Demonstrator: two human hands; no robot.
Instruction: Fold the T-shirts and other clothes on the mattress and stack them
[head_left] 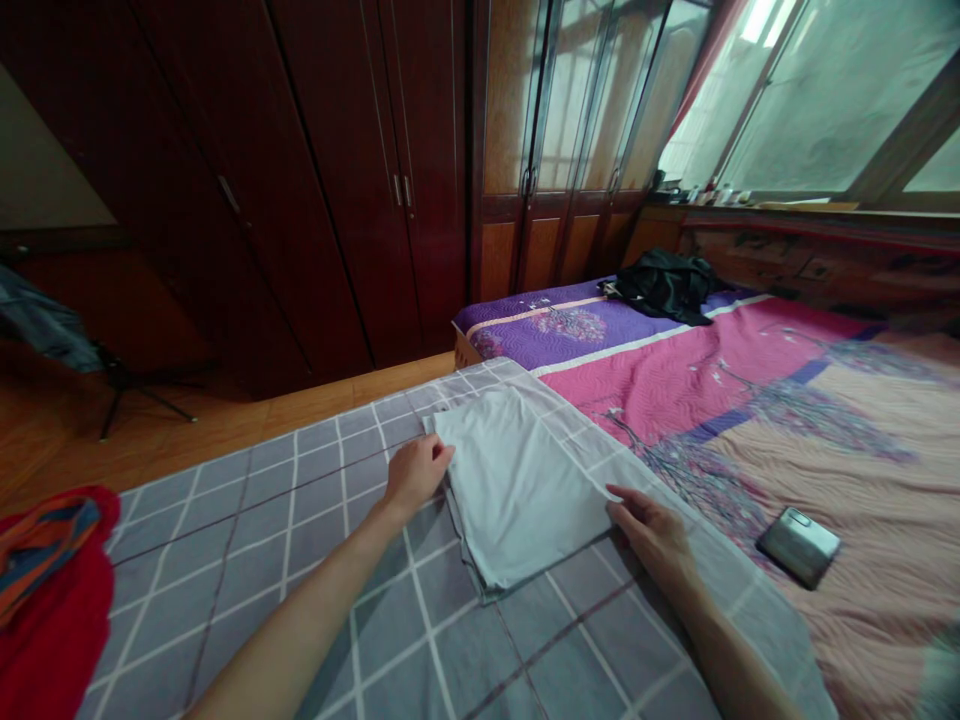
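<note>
A folded pale cloth (pixel 529 490) lies on the grey checked sheet (pixel 247 520). The left hand (pixel 416 472) pinches its left edge; the right hand (pixel 654 535) touches its right corner, gripping or not I can't tell. Further right, a phone (pixel 799 546) rests on the bedspread (pixel 645 385).

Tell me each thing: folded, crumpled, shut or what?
Pale grey cloth: folded, flat
Left hand: curled at the cloth's left edge
Right hand: at its right corner
Dark red wooden wardrobe: doors shut
Brown wooden cabinet: doors shut
Black fabric bundle: crumpled
Red cloth: bunched
Shiny rectangular phone: flat
Black tripod: standing
</note>
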